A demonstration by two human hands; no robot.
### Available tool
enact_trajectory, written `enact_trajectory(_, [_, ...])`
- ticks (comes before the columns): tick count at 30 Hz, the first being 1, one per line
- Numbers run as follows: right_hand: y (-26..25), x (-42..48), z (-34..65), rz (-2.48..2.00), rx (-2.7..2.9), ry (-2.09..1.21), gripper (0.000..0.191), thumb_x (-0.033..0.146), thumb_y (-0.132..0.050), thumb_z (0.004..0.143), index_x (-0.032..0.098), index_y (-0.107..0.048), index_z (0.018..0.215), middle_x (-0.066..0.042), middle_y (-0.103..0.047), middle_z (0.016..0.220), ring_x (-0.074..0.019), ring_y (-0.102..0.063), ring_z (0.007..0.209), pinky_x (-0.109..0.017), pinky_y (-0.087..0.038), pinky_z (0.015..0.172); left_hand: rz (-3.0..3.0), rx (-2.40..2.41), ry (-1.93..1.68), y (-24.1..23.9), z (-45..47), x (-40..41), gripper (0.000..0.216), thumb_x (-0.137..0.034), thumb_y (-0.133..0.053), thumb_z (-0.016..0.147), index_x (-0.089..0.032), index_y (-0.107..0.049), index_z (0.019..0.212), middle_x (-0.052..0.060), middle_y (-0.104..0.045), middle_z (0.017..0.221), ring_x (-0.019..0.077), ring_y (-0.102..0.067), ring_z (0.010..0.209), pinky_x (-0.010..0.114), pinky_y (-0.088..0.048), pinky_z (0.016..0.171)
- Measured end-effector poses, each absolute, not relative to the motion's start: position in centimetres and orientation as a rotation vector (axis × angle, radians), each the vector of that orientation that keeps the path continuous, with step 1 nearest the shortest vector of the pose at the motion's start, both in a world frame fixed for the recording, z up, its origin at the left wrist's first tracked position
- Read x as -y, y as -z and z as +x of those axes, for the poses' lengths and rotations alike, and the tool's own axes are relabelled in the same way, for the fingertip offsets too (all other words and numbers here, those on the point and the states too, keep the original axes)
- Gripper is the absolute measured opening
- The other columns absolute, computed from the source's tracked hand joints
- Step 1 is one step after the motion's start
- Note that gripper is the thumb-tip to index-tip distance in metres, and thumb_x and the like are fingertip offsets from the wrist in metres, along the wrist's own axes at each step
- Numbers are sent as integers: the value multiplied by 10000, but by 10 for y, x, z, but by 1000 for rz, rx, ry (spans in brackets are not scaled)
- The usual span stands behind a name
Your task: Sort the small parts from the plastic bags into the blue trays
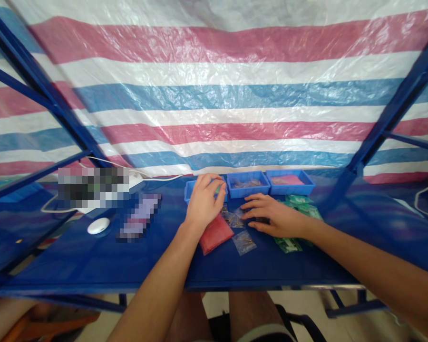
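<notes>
- Left hand (207,199): bent over the left rectangular blue plastic tray (189,191), thumb and forefinger near each other by something green; cannot tell whether they grip it.
- Right hand (271,217): palm down, fingers loosely apart — just beside small clear plastic bags with thin brass-coloured pieces (244,243), which lie on the glossy blue counter (157,270) between the hands.
- Flat red plastic packet (216,236): below the left hand.
- Green printed plastic packets (288,245): around the right hand and wrist.

The left hand (204,202) partly hides a blue bin (189,191).
</notes>
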State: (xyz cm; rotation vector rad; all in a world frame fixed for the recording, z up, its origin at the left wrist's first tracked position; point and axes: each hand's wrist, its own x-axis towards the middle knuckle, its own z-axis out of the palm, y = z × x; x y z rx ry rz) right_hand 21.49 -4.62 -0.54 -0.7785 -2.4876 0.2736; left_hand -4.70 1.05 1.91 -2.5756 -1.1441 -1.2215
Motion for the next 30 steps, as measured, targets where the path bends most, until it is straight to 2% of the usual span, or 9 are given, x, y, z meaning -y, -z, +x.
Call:
enact_trajectory(4, [13, 43, 212, -794, 2478, -272, 255, 216, -627, 1005, 257, -752, 1224, -105, -766, 1256, -277, -692, 1186, -490, -510, 1076, -2734, 966, 1230, -23, -37, -1, 232, -259, -510, 1049, -208, -736, 1050, 102, -701, 1154, 264, -602, 1161, 453, -486, 1090])
enact_trajectory(7, [13, 43, 210, -846, 2465, -223, 229, 156, -620, 988, 239, -744, 1162, -90, -786, 1134, -263, -709, 1079, -453, -532, 1010, -2803, 903, 1218, -22, -31, 4, 230, -254, -511, 1048, -202, -734, 1068, 107, -709, 1130, 262, -614, 1130, 450, -494, 1066])
enact_trajectory(17, [14, 44, 209, -899, 2448, -111, 194, 106, -623, 941, 236, -734, 1032, -71, -765, 969, -260, -687, 958, -410, -539, 899, -3019, 764, 1184, -16, -23, 7, 238, -250, -558, 1020, -221, -760, 1142, 118, -751, 1146, 274, -658, 1139, 473, -504, 1078])
enact_trajectory(23, [16, 41, 210, -1011, 1975, -577, 109, 192, -691, 895, 247, -718, 984, -32, -768, 974, -221, -717, 870, -378, -577, 858, -3109, 735, 1192, -13, -22, 10, 318, -209, -579, 991, -231, -721, 1274, 110, -757, 1238, 275, -675, 1194, 459, -508, 1096])
enact_trajectory(25, [15, 38, 212, -990, 1792, -798, 110, 280, -736, 896, 237, -712, 994, -29, -764, 964, -210, -721, 859, -364, -583, 839, -3117, 760, 1177, -14, -21, 11, 291, -240, -625, 972, -226, -726, 1245, 108, -763, 1201, 276, -691, 1148, 442, -524, 1058])
enact_trajectory(27, [13, 37, 213, -941, 1657, -981, 213, 361, -789, 878, 229, -702, 1021, -27, -755, 953, -199, -718, 853, -347, -581, 814, -3109, 809, 1198, -15, -19, 12, 234, -276, -647, 972, -232, -740, 1183, 96, -774, 1151, 268, -706, 1098, 423, -535, 1016])
enact_trajectory(30, [8, 39, 212, -893, 1571, -1113, 290, 434, -810, 871, 220, -702, 1034, -28, -744, 953, -180, -707, 814, -338, -581, 788, -3092, 897, 1236, -15, -17, 11, 174, -332, -642, 996, -237, -759, 1082, 76, -789, 1063, 252, -724, 1026, 399, -537, 965])
